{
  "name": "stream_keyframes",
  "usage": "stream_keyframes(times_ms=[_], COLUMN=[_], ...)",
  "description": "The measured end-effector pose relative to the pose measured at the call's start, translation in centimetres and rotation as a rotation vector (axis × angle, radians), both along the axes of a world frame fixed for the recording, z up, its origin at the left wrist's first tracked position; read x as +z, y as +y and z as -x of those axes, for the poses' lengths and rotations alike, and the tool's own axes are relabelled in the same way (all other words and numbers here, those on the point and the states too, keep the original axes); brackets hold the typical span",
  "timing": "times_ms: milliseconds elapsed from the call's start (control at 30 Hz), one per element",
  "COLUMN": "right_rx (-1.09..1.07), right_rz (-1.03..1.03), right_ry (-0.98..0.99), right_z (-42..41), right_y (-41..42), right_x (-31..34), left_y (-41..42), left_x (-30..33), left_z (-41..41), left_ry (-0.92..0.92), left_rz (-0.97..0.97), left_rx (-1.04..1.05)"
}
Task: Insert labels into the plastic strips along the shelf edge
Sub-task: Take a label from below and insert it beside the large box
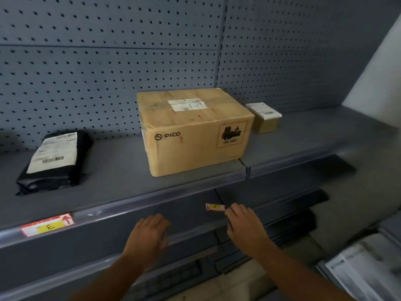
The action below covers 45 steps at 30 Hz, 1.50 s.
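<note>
A clear plastic strip runs along the front edge of the grey shelf. At its left end a red-and-white label with a yellow patch sits in the strip. My right hand pinches a small red, white and yellow label by its right end, a little below the strip and under the large box. My left hand hovers below the strip with its fingers curled and nothing visible in it.
On the shelf stand a large cardboard box, a small box to its right and a black parcel at the left. Pegboard backs the shelf. Lower shelves lie beneath; papers at bottom right.
</note>
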State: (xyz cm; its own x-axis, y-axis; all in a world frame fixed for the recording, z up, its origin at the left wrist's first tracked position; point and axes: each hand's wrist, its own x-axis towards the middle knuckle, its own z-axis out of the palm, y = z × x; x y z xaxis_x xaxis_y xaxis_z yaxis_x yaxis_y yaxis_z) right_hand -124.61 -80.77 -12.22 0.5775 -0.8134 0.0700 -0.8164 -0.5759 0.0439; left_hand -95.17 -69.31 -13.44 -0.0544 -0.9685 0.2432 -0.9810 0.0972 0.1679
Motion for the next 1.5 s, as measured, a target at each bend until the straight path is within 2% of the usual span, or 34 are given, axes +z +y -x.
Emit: stream_keyframes(times_ms=[167, 367, 467, 600, 800, 933, 1000, 1167, 1333, 1400, 1433, 1500], right_rx=[0.019, 0.132, 0.162, 0.204, 0.037, -0.173, -0.264, -0.349, -0.301, -0.293, -0.29, -0.311], right_rz=[-0.06, -0.09, -0.101, -0.128, -0.374, -0.668, -0.803, -0.832, -0.783, -0.755, -0.787, -0.913], right_ry=[-0.075, -0.107, -0.092, -0.025, -0.062, -0.274, -0.291, -0.186, -0.035, -0.102, -0.212, -0.55], right_z=[4.0, 3.5, 2.1, -1.6, -5.2, -6.3, -6.6, -7.4, -7.8, -7.6, -7.3, -6.7], right_y=[-5.1, -9.3, -10.6, -14.7, -18.2, -19.0, -19.2, -18.9, -19.4, -19.1, -18.8, -17.5], right_x=[-0.7, -0.5, -2.2, -8.1, -15.0, -15.0, -14.6, -14.5, -14.3, -13.6, -13.2, -11.9], left_y=[-6.3, -11.8, -13.9, -18.2, -20.0, -18.8, -18.4, -18.4, -18.3, -18.0, -17.7, -16.8], left_x=[0.3, 0.6, -1.3, -7.5, -13.3, -13.9, -14.0, -13.8, -14.0, -14.0, -14.0, -13.1], left_z=[9.1, 12.9, 13.2, 12.2, 11.0, 10.0, 9.7, 10.0, 10.4, 10.6, 10.7, 11.1], left_ry=[-0.004, 0.018, 0.041, -0.032, 0.018, 0.143, 0.174, 0.191, 0.22, 0.275, 0.33, 0.504], left_rz=[-0.136, -0.199, -0.21, -0.237, -0.274, -0.333, -0.34, -0.378, -0.354, -0.334, -0.319, -0.312], left_rx=[0.012, 0.129, 0.144, 0.178, 0.263, 0.292, 0.309, 0.34, 0.364, 0.378, 0.402, 0.457])
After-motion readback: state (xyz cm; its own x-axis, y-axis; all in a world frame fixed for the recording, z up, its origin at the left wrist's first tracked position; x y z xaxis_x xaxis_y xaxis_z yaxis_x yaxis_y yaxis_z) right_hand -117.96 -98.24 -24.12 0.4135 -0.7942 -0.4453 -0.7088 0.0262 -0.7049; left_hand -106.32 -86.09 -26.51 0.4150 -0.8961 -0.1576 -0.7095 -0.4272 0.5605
